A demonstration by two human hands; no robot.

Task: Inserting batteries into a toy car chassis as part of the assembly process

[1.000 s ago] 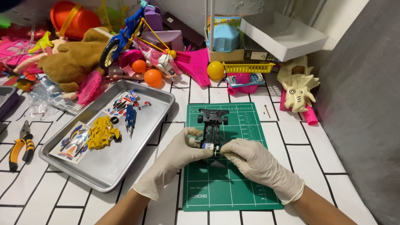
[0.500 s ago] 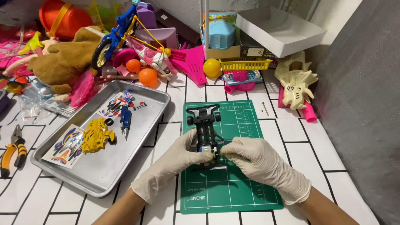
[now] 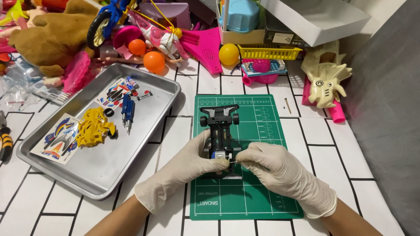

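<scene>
- A black toy car chassis (image 3: 220, 133) lies flat on a green cutting mat (image 3: 258, 196) on the white tiled tabletop (image 3: 315, 144), its near end caught between the fingertips of two gloved hands.
- The left hand (image 3: 183, 170) has its fingers (image 3: 216, 164) closed on the chassis's near left side; the right hand (image 3: 280, 172) pinches its fingers (image 3: 243, 158) together at the near right edge, seemingly on a tiny part too small to make out.
- The chassis's long axis runs straight away from the fingers, its wheeled end pointing far from them.
- Left of the left fingers, apart from them, sits a metal tray (image 3: 100, 175) holding yellow parts (image 3: 93, 129) and sticker sheets (image 3: 59, 140).
</scene>
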